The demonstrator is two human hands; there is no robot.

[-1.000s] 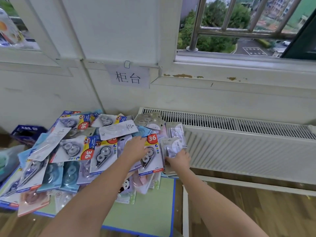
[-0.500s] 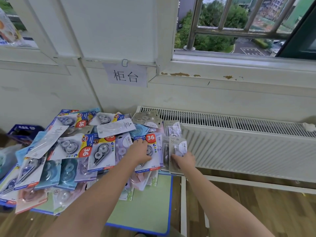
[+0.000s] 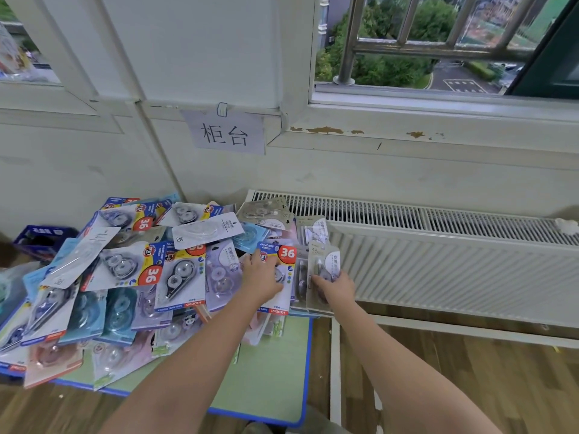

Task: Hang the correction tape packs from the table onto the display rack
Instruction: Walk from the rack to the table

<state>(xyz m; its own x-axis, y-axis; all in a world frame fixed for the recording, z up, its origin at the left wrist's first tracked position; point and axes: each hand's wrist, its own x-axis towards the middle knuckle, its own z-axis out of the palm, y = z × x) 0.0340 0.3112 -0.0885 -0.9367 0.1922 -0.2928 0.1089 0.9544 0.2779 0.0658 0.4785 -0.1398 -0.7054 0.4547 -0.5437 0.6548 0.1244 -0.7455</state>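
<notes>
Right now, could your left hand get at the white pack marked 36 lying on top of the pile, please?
Probably yes: the white pack lies uncovered on top of the pile, just beyond the left hand, which rests on a blue-and-white pack.

Left arm: mine, bare, reaching forward and up from the lower left, forearm nearly straight. Left hand [image 3: 261,274]: palm down, fingers [image 3: 254,256] spread and laid flat, tips pointing away from me; wrist level with the forearm. Right arm: bare, reaching forward from the lower right, running roughly parallel to the left. Right hand [image 3: 336,288]: just to the right of the left hand and slightly nearer to me, back of hand up, fingers curled and pinching a flat pack [image 3: 322,270], which stands up beyond the knuckles. The two hands lie close, not touching.
</notes>
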